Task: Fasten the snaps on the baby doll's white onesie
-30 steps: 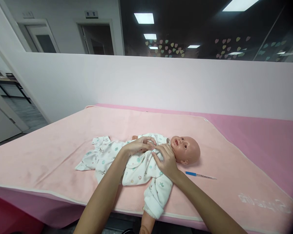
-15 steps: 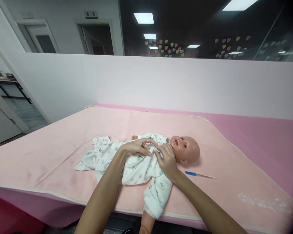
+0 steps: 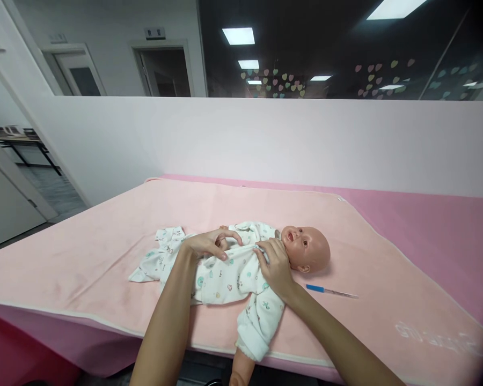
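Observation:
A baby doll (image 3: 309, 247) lies on its back with its head to the right, dressed in a white printed baby garment (image 3: 229, 279). My right hand (image 3: 277, 265) is closed at the upper chest below the doll's chin, with thumb and fingers pinching the garment's front edge. Over the doll's middle, my left hand (image 3: 211, 244) has its thumb and index finger spread apart, with the other fingers bent. Whether it touches the cloth I cannot tell. One doll arm (image 3: 243, 367) sticks out of a sleeve past the near edge of the table.
A thermometer with a blue end (image 3: 332, 291) lies right of my right hand. Beneath everything is a peach-coloured mat (image 3: 104, 230) over a pink surface (image 3: 434, 230). Behind it rises a white wall (image 3: 265, 139) with dark glass on top.
My left hand has moved left from the chest toward the belly, and its fingers have spread. The garment's front now lies flatter across the doll. My right hand stays at the collar.

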